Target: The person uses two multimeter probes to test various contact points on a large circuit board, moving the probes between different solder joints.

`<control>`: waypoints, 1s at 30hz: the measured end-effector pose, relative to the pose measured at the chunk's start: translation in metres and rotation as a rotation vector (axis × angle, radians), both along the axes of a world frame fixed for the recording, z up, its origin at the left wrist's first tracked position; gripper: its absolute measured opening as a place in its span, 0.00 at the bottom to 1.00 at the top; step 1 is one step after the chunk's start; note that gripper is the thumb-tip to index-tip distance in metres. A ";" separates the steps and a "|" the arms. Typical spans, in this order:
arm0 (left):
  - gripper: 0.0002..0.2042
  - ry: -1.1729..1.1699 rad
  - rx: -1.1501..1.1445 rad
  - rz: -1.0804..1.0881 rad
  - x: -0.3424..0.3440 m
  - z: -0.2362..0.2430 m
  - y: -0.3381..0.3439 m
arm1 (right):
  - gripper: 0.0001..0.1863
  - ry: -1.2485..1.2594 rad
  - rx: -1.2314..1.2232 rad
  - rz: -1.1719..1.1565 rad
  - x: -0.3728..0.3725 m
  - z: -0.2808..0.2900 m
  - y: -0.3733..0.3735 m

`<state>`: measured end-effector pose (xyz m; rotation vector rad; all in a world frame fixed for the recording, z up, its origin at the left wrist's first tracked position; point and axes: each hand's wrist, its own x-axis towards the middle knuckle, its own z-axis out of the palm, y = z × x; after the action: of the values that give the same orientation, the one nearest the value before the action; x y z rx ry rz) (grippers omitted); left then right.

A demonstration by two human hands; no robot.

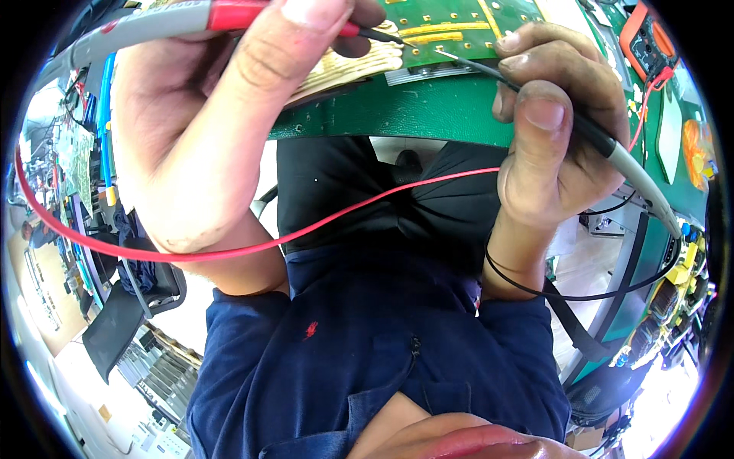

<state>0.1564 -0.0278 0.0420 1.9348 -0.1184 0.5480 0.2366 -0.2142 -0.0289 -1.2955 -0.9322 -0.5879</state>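
Note:
My left hand (229, 99) is closed on a red and grey test probe (229, 14), its black tip angled down onto a green circuit board (459, 17) near its yellow bars. My right hand (558, 122) grips a black and grey test probe (628, 168), with its thin metal tip on or just above the board, a short way right of the other tip. Cream-coloured ribbed strips (359, 61) lie at the board's left, partly behind my left hand. A red lead (344, 213) loops across my lap, and a black lead hangs by my right arm.
The green work surface (390, 111) has an orange multimeter (648, 42) at right, near an orange bag (696, 153) and several electronic parts (677, 291). A black chair (115, 329) stands at left, where a distant person (42, 233) and cluttered benches show.

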 end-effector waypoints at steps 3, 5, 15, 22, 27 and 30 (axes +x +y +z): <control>0.14 -0.005 -0.013 0.000 -0.001 -0.001 0.001 | 0.17 0.020 0.005 -0.005 -0.002 -0.001 0.001; 0.14 -0.009 -0.023 0.014 -0.002 0.000 -0.002 | 0.17 0.012 0.011 -0.011 -0.001 0.000 0.000; 0.14 -0.110 0.010 0.085 0.000 -0.008 -0.005 | 0.16 -0.073 -0.121 -0.070 0.002 0.009 -0.004; 0.15 -0.127 0.044 0.091 0.003 -0.009 -0.009 | 0.16 -0.106 -0.161 -0.111 0.001 0.012 0.000; 0.16 -0.109 0.057 0.031 0.004 -0.007 -0.003 | 0.18 -0.109 -0.224 -0.148 -0.002 0.015 0.002; 0.16 -0.094 0.086 -0.001 0.004 -0.005 0.000 | 0.20 -0.147 -0.275 -0.155 0.002 0.016 0.000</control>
<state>0.1603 -0.0276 0.0369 1.9922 -0.2053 0.6421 0.2381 -0.2143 -0.0130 -1.5977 -1.0673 -0.7004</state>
